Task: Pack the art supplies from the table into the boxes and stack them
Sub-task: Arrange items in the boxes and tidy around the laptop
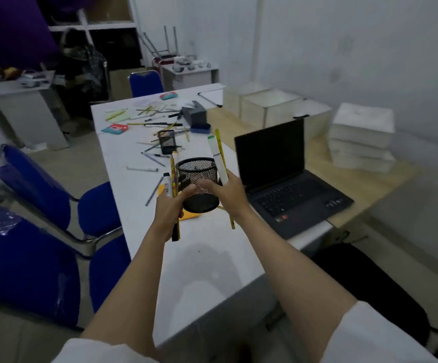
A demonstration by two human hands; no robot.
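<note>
A black mesh pen cup (199, 184) is held between both hands above the white table (207, 258). My left hand (169, 209) grips a bundle of pencils and a marker (174, 195) and touches the cup's left side. My right hand (227, 192) holds a white marker with a yellow pencil (219, 158) and lays its fingers on the cup's right side. An orange pad (190, 214) lies under the cup. Several pens and pencils (157, 127) lie scattered on the far half of the table. Clear boxes (267, 106) stand at the back right.
An open black laptop (286, 179) sits just right of my hands. White stacked boxes (360, 134) stand on the wooden desk at the right. A grey tissue box (194, 112) and a blue case (200, 128) are among the pens. Blue chairs (42, 205) line the table's left side.
</note>
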